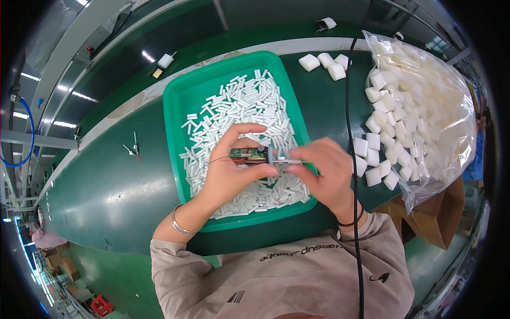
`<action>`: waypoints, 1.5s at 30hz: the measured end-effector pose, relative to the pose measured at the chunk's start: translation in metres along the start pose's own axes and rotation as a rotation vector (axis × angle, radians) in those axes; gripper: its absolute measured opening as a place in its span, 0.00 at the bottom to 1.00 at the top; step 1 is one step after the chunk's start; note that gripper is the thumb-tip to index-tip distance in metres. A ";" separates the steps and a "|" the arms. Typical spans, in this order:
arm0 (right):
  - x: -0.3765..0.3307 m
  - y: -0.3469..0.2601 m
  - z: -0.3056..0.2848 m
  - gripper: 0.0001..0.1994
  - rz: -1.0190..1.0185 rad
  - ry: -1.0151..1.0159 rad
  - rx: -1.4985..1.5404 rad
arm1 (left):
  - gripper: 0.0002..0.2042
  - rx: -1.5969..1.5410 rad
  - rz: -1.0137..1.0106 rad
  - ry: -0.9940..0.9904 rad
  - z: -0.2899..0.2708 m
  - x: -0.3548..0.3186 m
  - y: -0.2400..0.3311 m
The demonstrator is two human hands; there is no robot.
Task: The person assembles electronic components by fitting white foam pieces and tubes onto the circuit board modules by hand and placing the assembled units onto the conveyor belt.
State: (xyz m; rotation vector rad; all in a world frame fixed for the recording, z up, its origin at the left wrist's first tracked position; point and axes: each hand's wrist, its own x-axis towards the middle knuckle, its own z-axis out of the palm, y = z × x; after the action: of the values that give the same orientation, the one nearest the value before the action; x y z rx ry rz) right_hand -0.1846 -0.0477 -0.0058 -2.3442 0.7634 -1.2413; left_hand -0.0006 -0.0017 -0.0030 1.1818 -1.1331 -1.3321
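A worker in a beige top [313,276] bends over a green bench [106,186], both hands close together above a tray [191,87]. The left hand [226,173], a bangle [181,223] at its wrist, is clamped around a unit [248,154] with a green circuit board and grey end cap; the right hand [325,173], blurred, pinches a white tube [293,161] at the capped end. Below the hands, loose tubes [255,98] heap in the green tray. A black cable [348,106] passes just beside the right hand. To the right, white blocks [373,141] spill from a clear bag [449,122], above a cardboard box [438,218]. Farther off, another small unit [165,61] lies beyond the tray.
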 end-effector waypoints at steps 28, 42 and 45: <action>0.003 -0.002 0.001 0.14 0.608 -0.050 0.706 | 0.18 -0.413 0.075 0.159 -0.014 0.001 -0.010; -0.012 -0.009 0.021 0.12 0.695 0.060 0.899 | 0.20 -0.256 0.259 0.048 -0.011 0.000 -0.021; -0.015 -0.010 0.021 0.13 0.693 0.043 0.787 | 0.20 -0.173 0.267 -0.007 -0.012 -0.001 -0.017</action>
State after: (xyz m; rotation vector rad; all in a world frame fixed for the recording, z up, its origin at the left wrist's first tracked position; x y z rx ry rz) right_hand -0.1715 -0.0286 -0.0210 -1.2690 0.8027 -1.0094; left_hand 0.0097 0.0006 -0.0212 0.8680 -1.1131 -1.2017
